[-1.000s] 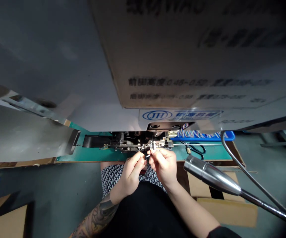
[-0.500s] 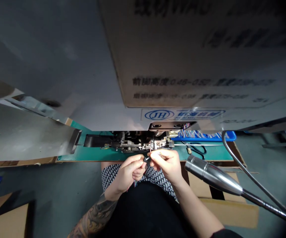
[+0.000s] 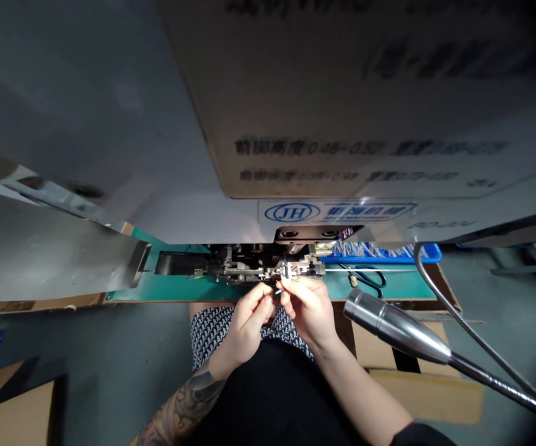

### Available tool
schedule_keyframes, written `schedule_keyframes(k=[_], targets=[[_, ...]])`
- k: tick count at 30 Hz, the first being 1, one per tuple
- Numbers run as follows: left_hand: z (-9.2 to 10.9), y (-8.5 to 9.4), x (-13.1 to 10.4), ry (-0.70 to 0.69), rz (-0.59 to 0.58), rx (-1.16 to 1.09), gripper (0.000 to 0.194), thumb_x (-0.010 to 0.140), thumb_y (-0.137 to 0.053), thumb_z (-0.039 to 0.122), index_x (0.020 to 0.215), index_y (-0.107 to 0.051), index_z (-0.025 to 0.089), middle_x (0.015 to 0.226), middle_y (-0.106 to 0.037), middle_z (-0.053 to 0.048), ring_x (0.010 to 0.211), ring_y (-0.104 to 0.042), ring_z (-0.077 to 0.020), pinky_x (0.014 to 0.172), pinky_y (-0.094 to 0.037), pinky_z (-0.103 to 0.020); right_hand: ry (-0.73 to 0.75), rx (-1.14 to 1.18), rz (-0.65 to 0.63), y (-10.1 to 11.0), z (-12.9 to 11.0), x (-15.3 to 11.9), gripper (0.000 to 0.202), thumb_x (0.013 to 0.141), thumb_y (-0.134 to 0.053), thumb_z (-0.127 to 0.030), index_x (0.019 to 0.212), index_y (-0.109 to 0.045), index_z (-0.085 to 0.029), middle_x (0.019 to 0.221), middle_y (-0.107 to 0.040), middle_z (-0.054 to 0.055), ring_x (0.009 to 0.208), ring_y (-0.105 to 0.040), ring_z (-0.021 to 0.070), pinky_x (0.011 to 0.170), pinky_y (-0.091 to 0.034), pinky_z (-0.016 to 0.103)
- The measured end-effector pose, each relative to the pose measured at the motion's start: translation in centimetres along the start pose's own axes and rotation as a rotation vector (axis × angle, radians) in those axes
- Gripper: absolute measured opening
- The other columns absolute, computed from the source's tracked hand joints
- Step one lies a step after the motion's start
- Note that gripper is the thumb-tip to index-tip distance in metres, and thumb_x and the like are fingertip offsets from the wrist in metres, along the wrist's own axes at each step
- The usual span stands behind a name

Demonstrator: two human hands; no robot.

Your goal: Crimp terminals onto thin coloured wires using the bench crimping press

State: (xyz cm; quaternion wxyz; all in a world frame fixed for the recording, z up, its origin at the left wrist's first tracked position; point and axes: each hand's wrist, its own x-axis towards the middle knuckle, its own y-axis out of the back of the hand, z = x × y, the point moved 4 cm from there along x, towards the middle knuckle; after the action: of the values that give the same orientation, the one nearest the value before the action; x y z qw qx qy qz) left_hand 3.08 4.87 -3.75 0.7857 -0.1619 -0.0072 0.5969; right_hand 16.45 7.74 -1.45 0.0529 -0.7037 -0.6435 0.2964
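My left hand (image 3: 249,322) is closed in a pinch in front of the machine, fingertips on a small black piece (image 3: 277,292) with a pale end, mostly hidden between the hands. My right hand (image 3: 313,310) is closed too. Its thumb and forefinger pinch a thin wire, barely visible now, right at the front of the metal crimping tooling (image 3: 287,271). The two hands almost touch at the fingertips. Above them hangs the big grey-white machine body (image 3: 193,214) with a blue JH label (image 3: 292,212).
A blue tray (image 3: 402,257) of coloured wires lies behind at the right. Black looped handles (image 3: 370,277) rest on the green bench top (image 3: 407,285). A silver gooseneck lamp (image 3: 398,328) juts in near my right forearm. At left is a grey metal plate (image 3: 54,248); cardboard (image 3: 426,393) lies below right.
Both hands have closed in on the tooling, the right fingertips now up against its front. My left hand has turned; the coloured wire ends that hung below it are out of sight.
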Motion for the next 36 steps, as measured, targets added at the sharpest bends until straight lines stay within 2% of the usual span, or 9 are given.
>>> schedule_keyframes(k=[6,13,18,22,25,27,30,32,36], targets=[[0.0,0.2,-0.3,-0.063,0.087,0.192,0.036,0.115,-0.048,0.045,0.094,-0.059,0.019,0.072,-0.051,0.003,0.062,-0.041,-0.0116,0.061,-0.032,-0.028,-0.013,-0.033,0.062,-0.2,-0.1,-0.2,0.036,0.084,-0.088,-0.037,0.058,-0.075,-0.015,0.045,-0.06,-0.001,0.036,-0.041,0.0054,0.04,-0.029,0.019],[1.3,0.2,-0.3,-0.12,0.132,0.353,0.035,0.115,-0.045,0.039,0.09,-0.06,0.02,0.072,-0.059,0.0,0.064,-0.05,-0.0156,0.065,-0.037,-0.029,0.073,-0.119,0.088,-0.4,-0.2,-0.6,0.042,0.087,-0.087,-0.043,0.056,-0.073,-0.018,0.047,-0.061,-0.002,0.037,-0.043,0.0071,0.039,-0.033,0.021],[2.4,0.9,-0.3,-0.119,0.177,0.451,0.018,0.107,-0.059,0.027,0.092,-0.067,0.019,0.077,-0.066,-0.003,0.07,-0.057,-0.0181,0.072,-0.04,-0.029,0.116,-0.311,0.103,-0.3,-0.9,-0.9,0.045,0.089,-0.087,-0.051,0.059,-0.076,-0.019,0.05,-0.064,0.001,0.042,-0.051,0.011,0.042,-0.04,0.023],[2.6,1.3,-0.2,-0.082,0.105,0.369,0.017,0.102,-0.068,0.028,0.087,-0.068,0.019,0.075,-0.064,-0.003,0.069,-0.054,-0.0177,0.072,-0.038,-0.029,0.113,-0.321,-0.034,-0.3,-1.2,-0.6,0.051,0.092,-0.083,-0.051,0.055,-0.07,-0.018,0.049,-0.061,0.0,0.041,-0.044,0.0087,0.041,-0.034,0.022],[2.1,1.1,0.1,0.056,-0.003,0.188,0.028,0.105,-0.064,0.039,0.087,-0.065,0.019,0.073,-0.058,-0.002,0.066,-0.048,-0.0163,0.066,-0.036,-0.029,0.071,-0.275,-0.101,-0.1,-1.1,-0.6,0.045,0.093,-0.083,-0.048,0.061,-0.073,-0.018,0.048,-0.06,-0.002,0.039,-0.041,0.0069,0.04,-0.032,0.021],[1.6,0.7,0.2,0.201,-0.08,-0.025,0.033,0.104,-0.063,0.046,0.087,-0.061,0.018,0.067,-0.044,0.003,0.058,-0.033,-0.0119,0.056,-0.026,-0.028,0.054,-0.243,-0.081,0.0,-1.1,-0.8,0.037,0.093,-0.083,-0.047,0.071,-0.079,-0.018,0.052,-0.064,-0.001,0.04,-0.044,0.0071,0.04,-0.033,0.02],[1.2,0.1,0.4,0.354,-0.17,-0.248,0.033,0.1,-0.064,0.046,0.083,-0.056,0.019,0.062,-0.026,0.01,0.052,-0.015,-0.0075,0.051,-0.012,-0.026,0.077,-0.241,-0.013,0.1,-1.2,-1.2,0.031,0.092,-0.084,-0.046,0.079,-0.084,-0.018,0.056,-0.067,-0.001,0.042,-0.05,0.0089,0.041,-0.038,0.021],[1.1,0.0,0.5,0.368,-0.163,-0.274,0.033,0.099,-0.064,0.044,0.081,-0.053,0.019,0.061,-0.025,0.011,0.051,-0.014,-0.0063,0.05,-0.011,-0.025,0.115,-0.269,0.036,0.1,-1.3,-1.4,0.03,0.091,-0.084,-0.046,0.079,-0.084,-0.018,0.056,-0.067,-0.001,0.042,-0.051,0.0096,0.043,-0.041,0.021],[0.9,0.1,0.6,0.321,-0.101,-0.222,0.035,0.101,-0.065,0.046,0.083,-0.051,0.019,0.062,-0.029,0.01,0.053,-0.017,-0.0063,0.05,-0.012,-0.025,0.141,-0.299,0.081,-0.2,-1.4,-1.3,0.04,0.093,-0.082,-0.047,0.066,-0.075,-0.018,0.053,-0.064,-0.001,0.042,-0.05,0.0095,0.042,-0.041,0.021]])
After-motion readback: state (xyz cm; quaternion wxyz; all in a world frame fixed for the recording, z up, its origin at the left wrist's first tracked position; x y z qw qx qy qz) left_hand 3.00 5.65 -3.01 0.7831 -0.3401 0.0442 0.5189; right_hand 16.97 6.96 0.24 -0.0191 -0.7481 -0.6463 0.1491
